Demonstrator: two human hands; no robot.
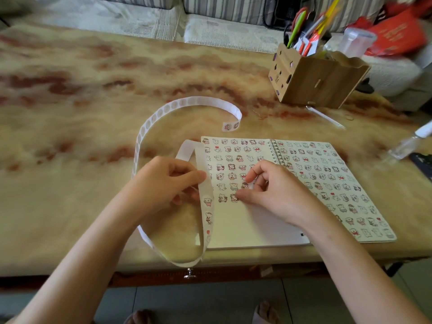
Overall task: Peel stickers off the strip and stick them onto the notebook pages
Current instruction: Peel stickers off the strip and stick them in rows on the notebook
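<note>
L hand (163,181) fingers clamped on sticker strip (208,206) at left edge of spiral notebook (257,230), open on tabletop (93,136). R hand (280,195) fingers seem to pinch a sticker (251,183) over left page. Align w/ row, next free spot, press flat from centre.

A wooden pen holder (318,80) is standing at the far right of the marbled worktop (93,90), holding pens (311,31). A clear bottle (406,143) is lying near the right edge, and a red bag (397,36) is sitting behind the holder.
</note>
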